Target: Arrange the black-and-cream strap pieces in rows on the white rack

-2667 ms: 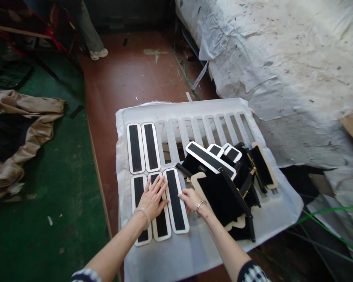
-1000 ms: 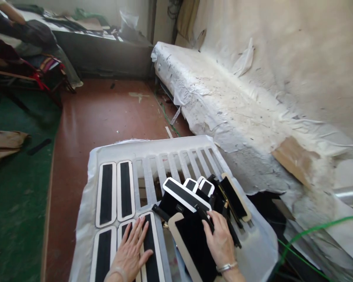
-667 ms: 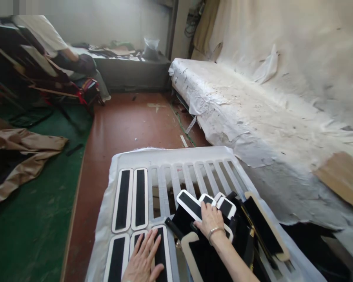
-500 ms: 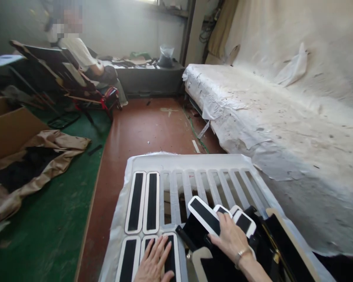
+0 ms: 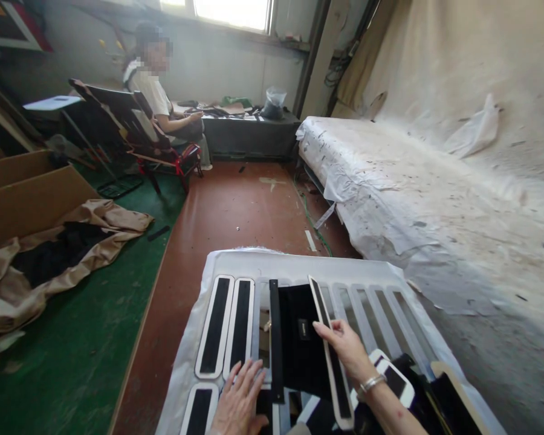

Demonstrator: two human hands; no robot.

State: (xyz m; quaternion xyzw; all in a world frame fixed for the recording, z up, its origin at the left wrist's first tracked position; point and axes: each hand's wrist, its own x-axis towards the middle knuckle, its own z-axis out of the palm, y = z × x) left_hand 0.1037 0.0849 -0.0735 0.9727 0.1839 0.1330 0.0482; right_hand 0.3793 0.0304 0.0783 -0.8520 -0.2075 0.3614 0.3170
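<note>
My right hand (image 5: 344,349) grips a black bag panel (image 5: 301,341) with a white-edged black strip along its right side, lifted over the white slatted rack (image 5: 299,264). My left hand (image 5: 240,402) lies flat with fingers spread on the near row of white-edged black strips (image 5: 199,411). Two more white-edged strips (image 5: 228,326) lie side by side on the rack's far left. A pile of black bag parts (image 5: 417,393) sits at the near right, beside my right forearm.
A paper-covered bench (image 5: 412,199) runs along the right wall. A seated person (image 5: 163,115) works at the far left by a folding chair. A cardboard box (image 5: 27,193) and tan fabric (image 5: 58,254) lie on the green floor at left.
My right hand has lifted a black panel off the pile and swung it left over the rack's slats. My view has tilted up, showing more of the room. The left hand stays flat.
</note>
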